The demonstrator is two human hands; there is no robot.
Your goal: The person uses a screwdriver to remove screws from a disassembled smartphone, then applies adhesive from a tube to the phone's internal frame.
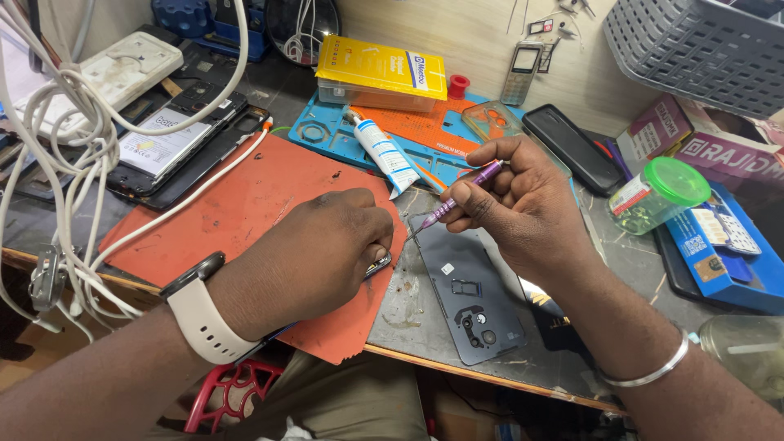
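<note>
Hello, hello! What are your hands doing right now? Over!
Left hand pressing down on phone on red mat. Right hand holding purple screwdriver, tip at phone's edge. Grey back cover alongside, nothing blocking.

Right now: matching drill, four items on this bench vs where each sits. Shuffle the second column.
Things:
1. purple screwdriver
2. white glue tube
3. green-lidded jar
4. dark phone back cover

Places:
A. far right, beside the blue box
B. on the blue mat, slanted
C. in the right hand
D. flat at the table's near edge, below the right hand

Pairs: 1-C, 2-B, 3-A, 4-D
</note>
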